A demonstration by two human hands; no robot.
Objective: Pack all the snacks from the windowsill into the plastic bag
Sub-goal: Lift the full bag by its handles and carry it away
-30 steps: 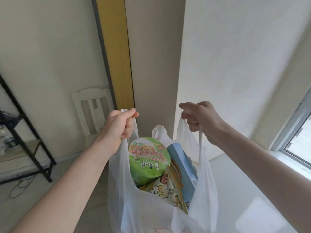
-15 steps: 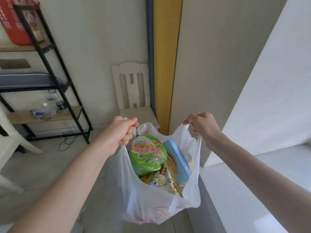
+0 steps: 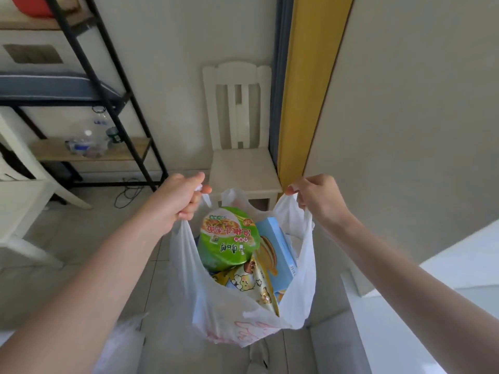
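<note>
The plastic bag (image 3: 243, 306) hangs over the floor, holding a green noodle bowl (image 3: 229, 238), a yellow snack packet (image 3: 251, 284) and a blue box (image 3: 280, 249). Left hand (image 3: 175, 203) and right hand (image 3: 318, 201) each grip a handle. Packing looks finished; next, probably, bring the handles together.

floor (image 3: 81, 238): tiled | on it: white chair (image 3: 243, 163), black shelf rack (image 3: 108, 103)

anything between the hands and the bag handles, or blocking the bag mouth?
Nothing visible. The left hand and right hand each already grip a handle of the plastic bag, holding its mouth open. The green noodle bowl, blue box and yellow snack packet sit inside.
</note>
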